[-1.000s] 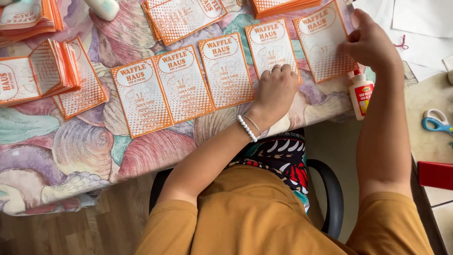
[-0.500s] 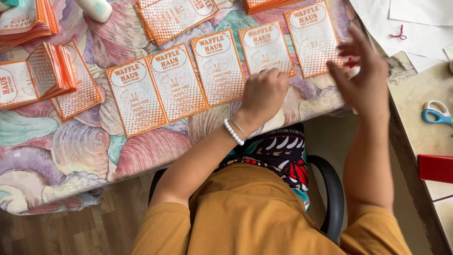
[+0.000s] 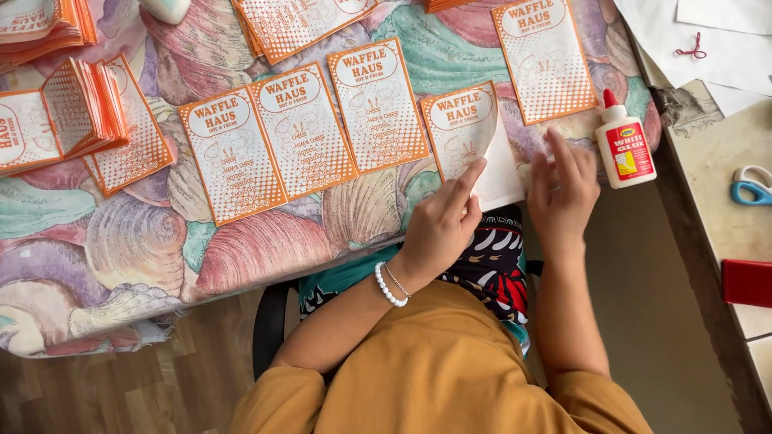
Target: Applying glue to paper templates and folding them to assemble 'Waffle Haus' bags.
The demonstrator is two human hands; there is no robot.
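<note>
At table's near edge, on shell-patterned cloth (image 3: 241,249): orange-and-white paper bag (image 3: 470,145), right side folded up. Left hand (image 3: 441,223), beaded bracelet at wrist, fingers together, index tip pinning bag's lifted edge. Right hand (image 3: 563,189) just beside, fingers loosely spread, resting at bag's right margin, gripping nothing. Glue bottle (image 3: 626,149) upright, close to right hand. 3 flat bags (image 3: 301,133) in a row to the left; blue scissors (image 3: 752,186) well apart on side counter.
</note>
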